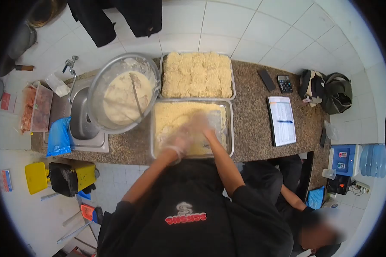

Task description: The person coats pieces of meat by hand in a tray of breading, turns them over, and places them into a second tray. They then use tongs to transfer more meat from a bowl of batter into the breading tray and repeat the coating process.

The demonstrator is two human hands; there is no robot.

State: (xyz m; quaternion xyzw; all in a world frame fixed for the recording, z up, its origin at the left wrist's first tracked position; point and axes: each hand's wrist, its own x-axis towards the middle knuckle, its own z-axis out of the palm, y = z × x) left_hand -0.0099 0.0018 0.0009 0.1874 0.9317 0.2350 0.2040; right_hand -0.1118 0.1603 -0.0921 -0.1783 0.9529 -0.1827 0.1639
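Note:
Both my hands are in a metal tray (230,145) of pale yellow breadcrumbs (171,112). My left hand (178,142), in a clear glove, is over the near left part of the tray. My right hand (199,123) is farther in, near the middle, above the crumbs. Motion smears the fingers of both, so whether they hold anything is hidden. Bare metal shows at the tray's right side. Behind it stands a second tray (233,85) filled with crumb-coated pieces (197,75). To the left is a large metal bowl (94,103) of pale batter (123,96), with a long utensil (136,92) in it.
A sink (82,113) lies left of the bowl, beside a blue bag (59,136) and a plastic box of raw meat (42,107). On the right of the granite counter (253,115) are a notebook (281,121), a calculator (284,84) and a phone (266,80). Another person (304,214) sits at lower right.

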